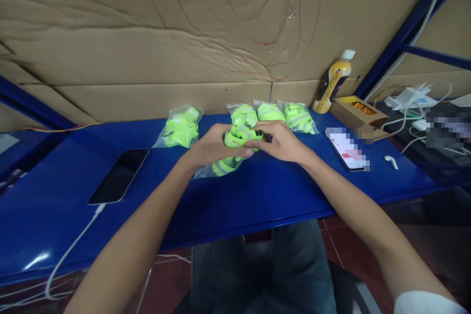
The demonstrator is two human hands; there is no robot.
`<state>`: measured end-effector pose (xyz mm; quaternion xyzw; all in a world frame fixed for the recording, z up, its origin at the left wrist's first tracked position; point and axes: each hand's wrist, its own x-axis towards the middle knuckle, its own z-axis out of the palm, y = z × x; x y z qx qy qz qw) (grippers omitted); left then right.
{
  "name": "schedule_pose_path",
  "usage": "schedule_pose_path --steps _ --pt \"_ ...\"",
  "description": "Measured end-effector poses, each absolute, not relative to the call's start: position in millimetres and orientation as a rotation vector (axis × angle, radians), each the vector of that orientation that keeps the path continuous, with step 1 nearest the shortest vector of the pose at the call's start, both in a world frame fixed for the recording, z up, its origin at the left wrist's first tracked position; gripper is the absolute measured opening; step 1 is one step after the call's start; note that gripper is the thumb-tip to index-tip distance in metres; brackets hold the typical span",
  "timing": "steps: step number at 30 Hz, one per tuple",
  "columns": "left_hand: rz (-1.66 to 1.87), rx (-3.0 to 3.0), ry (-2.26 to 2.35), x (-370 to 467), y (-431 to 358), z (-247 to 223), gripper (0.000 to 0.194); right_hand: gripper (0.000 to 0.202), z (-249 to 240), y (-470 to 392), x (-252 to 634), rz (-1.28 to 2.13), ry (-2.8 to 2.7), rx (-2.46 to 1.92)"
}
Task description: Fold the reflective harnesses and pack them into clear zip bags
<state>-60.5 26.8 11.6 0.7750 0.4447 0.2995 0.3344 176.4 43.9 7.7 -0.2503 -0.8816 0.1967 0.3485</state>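
A bunched neon-green reflective strap (241,136) is held between both hands above the blue table (253,201). My left hand (217,146) wraps round its left side, thumb along the lower edge. The fingers and thumb of my right hand (277,141) grip its right side. Beneath the hands lies a clear bag with green material (223,167), partly hidden by them. Another filled clear bag (182,127) lies to the left. Behind the hands, three more stand in a row: one bag (243,114), a middle bag (271,111) and a right bag (300,117).
A dark phone (119,176) with a white cable lies at left. On the right are a yellow bottle (333,83), an open cardboard box (362,113), a lit phone (348,149), a white earbud (391,162) and tangled cables. Cardboard (165,59) lines the back.
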Motion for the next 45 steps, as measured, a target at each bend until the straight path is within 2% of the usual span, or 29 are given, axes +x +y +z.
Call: schedule_pose_path --steps 4,7,11,18,22,25,28,30,33,34,38,41,45 --pt "1.002 2.295 1.539 -61.5 22.3 16.9 0.080 0.062 -6.6 48.4 166.4 0.650 -2.073 -0.908" --pt "0.906 2.632 1.758 -56.5 15.1 15.2 0.089 0.065 -7.6 48.5 165.2 0.573 -1.976 -0.982" --pt "0.693 2.760 1.889 -48.9 13.4 3.4 0.076 0.057 0.8 46.8 172.3 0.581 -2.154 -0.830" --pt "0.712 2.734 1.626 -44.3 17.8 -6.1 0.065 0.056 -7.4 48.8 173.1 0.775 -2.253 -0.805" --pt "0.621 2.806 1.577 -37.6 12.3 -5.0 0.050 0.038 -16.3 44.8 163.5 0.833 -2.309 -0.787" --pt "0.766 2.764 1.506 -44.4 14.7 0.7 0.056 0.025 -14.4 45.2 163.4 1.087 -2.201 -0.734" --pt "1.023 2.600 1.476 -55.3 19.2 10.2 0.063 0.038 -6.2 47.9 168.6 1.326 -1.977 -0.649" --pt "1.097 2.519 1.484 -56.7 18.7 14.3 0.062 0.038 -1.2 47.8 170.6 1.221 -1.914 -0.710" --pt "1.043 2.556 1.485 -46.1 12.2 10.6 0.059 0.011 1.9 43.0 168.4 0.899 -2.072 -0.798" --pt "0.978 2.622 1.481 -40.7 9.7 6.9 0.054 0.008 1.7 40.8 167.0 0.819 -2.169 -0.792" --pt "0.708 2.922 1.425 -27.5 6.6 -7.9 0.032 0.019 0.7 34.7 165.7 0.652 -2.460 -0.758" --pt "0.892 2.788 1.495 -33.2 11.8 -6.6 0.037 0.016 5.6 33.7 170.0 0.575 -2.385 -0.720" --pt "1.161 2.468 1.363 -47.6 15.8 9.0 0.044 0.026 17.3 31.8 173.2 0.556 -2.277 -0.549"
